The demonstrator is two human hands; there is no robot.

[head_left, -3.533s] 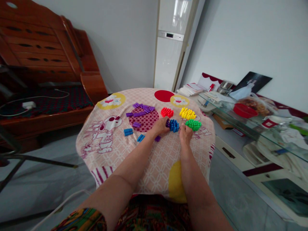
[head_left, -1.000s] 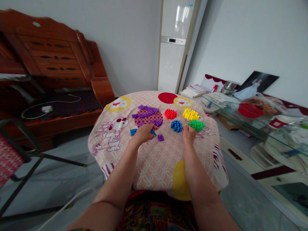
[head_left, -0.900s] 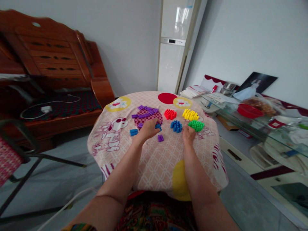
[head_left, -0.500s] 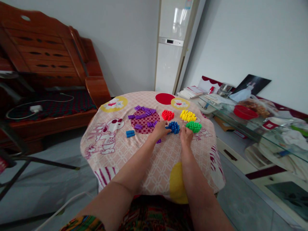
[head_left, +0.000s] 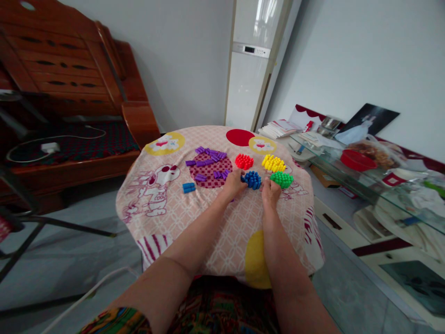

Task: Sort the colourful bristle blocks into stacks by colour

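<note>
My left hand (head_left: 234,182) rests with curled fingers against the left side of a cluster of upright blue pegs (head_left: 252,179); what its fingers hold is hidden. On the other side of that cluster lies my right hand (head_left: 269,191), fingers bent, just below the green peg cluster (head_left: 281,179). Red pegs (head_left: 244,161) and yellow pegs (head_left: 273,163) stand in clusters behind. Loose purple pegs (head_left: 207,160) lie scattered on a dark red circle of the patterned cloth (head_left: 194,218). A pair of loose blue pegs (head_left: 188,187) lies apart to the left.
A wooden bench (head_left: 66,97) with a cable and charger stands at the left. A tall white appliance (head_left: 248,65) is behind the table. A glass shelf (head_left: 365,176) with a red bowl, papers and clutter runs along the right. A metal chair frame (head_left: 21,218) is at the near left.
My left hand went from the loose blue pegs at the left across to the blue cluster. One loose blue peg near the purple ones is gone. My right hand stayed put.
</note>
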